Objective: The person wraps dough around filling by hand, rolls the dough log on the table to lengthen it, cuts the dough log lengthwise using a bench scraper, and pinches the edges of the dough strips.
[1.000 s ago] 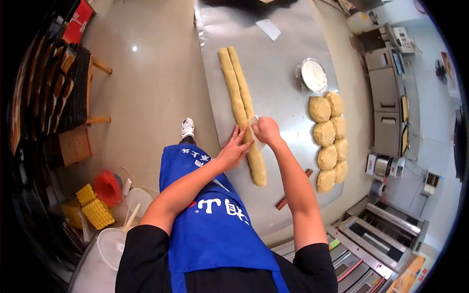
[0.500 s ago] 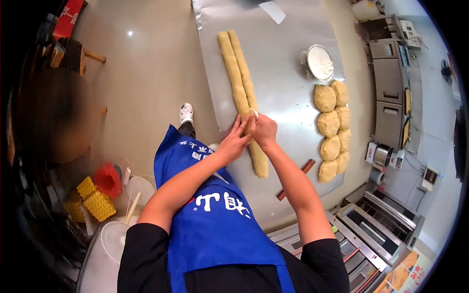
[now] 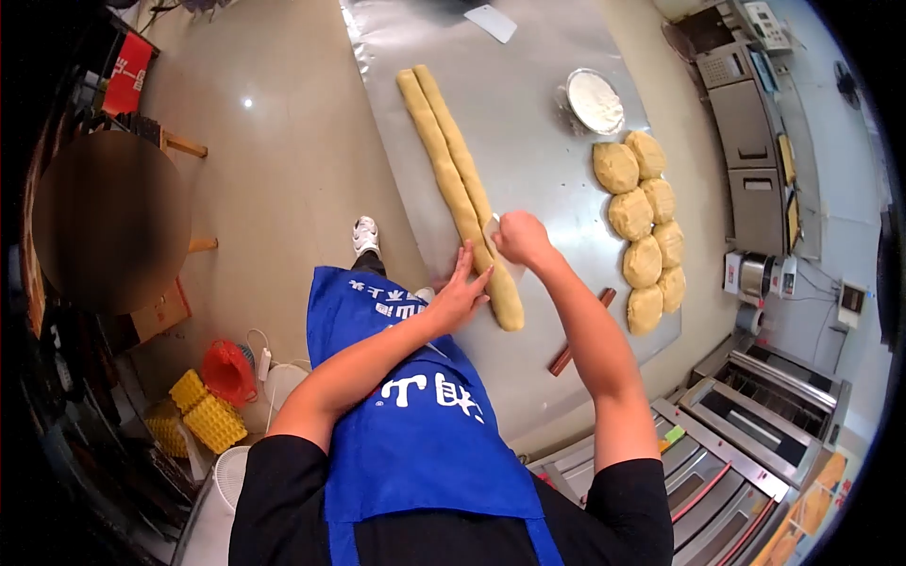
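Two long yellow dough ropes (image 3: 442,160) lie side by side on the metal table (image 3: 528,132), running away from me. My left hand (image 3: 458,297) rests against their near part, fingers stretched out and spread over the dough. Just to its right, my right hand (image 3: 521,238) is closed around a pale flat dough scraper (image 3: 492,229). The scraper's edge is against the right side of the dough, and my fingers partly cover it. The near end of the dough (image 3: 508,307) reaches past my left fingertips.
Several round dough pieces (image 3: 643,261) stand in two rows along the right edge. Beyond them is a bowl of white flour (image 3: 595,101). A white scraper (image 3: 491,24) lies at the far end. A reddish-brown stick (image 3: 582,332) lies near my right forearm.
My right hand has drawn slightly away from my left hand, showing more of the scraper. My left hand stays on the dough. The whole view has shifted a little.
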`<state>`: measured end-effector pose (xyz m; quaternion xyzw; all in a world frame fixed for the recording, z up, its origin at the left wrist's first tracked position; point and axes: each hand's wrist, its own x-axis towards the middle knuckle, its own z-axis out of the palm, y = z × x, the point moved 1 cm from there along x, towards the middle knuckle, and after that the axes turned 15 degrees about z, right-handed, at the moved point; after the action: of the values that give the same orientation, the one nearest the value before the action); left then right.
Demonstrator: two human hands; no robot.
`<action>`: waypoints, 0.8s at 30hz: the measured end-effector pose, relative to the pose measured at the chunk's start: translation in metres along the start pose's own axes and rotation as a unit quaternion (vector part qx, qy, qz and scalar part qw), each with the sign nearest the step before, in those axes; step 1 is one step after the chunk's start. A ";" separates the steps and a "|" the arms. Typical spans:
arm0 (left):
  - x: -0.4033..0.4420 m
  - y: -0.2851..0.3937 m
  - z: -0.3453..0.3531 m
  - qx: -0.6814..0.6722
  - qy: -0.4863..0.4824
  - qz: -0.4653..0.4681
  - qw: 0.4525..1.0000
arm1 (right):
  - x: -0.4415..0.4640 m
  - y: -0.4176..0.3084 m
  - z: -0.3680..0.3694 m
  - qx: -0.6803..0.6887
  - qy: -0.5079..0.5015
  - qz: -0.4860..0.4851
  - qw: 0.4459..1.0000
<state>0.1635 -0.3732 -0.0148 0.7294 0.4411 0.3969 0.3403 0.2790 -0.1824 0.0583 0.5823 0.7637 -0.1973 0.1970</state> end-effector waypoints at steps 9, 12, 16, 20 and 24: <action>0.001 0.006 0.014 0.058 -0.014 0.004 0.998 | -0.040 0.015 0.043 0.091 0.083 0.007 0.992; 0.000 0.006 0.014 0.057 -0.020 -0.001 0.998 | -0.040 0.013 0.048 0.079 0.110 -0.021 0.991; 0.000 0.006 0.012 0.041 -0.004 -0.003 0.999 | -0.045 0.010 0.055 0.095 0.139 -0.011 0.986; 0.001 0.009 0.007 0.024 -0.013 -0.014 1.000 | -0.051 0.004 0.064 0.105 0.170 -0.003 0.980; 0.000 0.005 0.011 0.006 -0.010 -0.022 1.000 | -0.054 -0.001 0.078 0.167 0.194 0.027 0.966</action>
<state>0.1751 -0.3765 -0.0150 0.7256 0.4563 0.3792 0.3485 0.2972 -0.2677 0.0208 0.6542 0.7277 -0.2002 -0.0495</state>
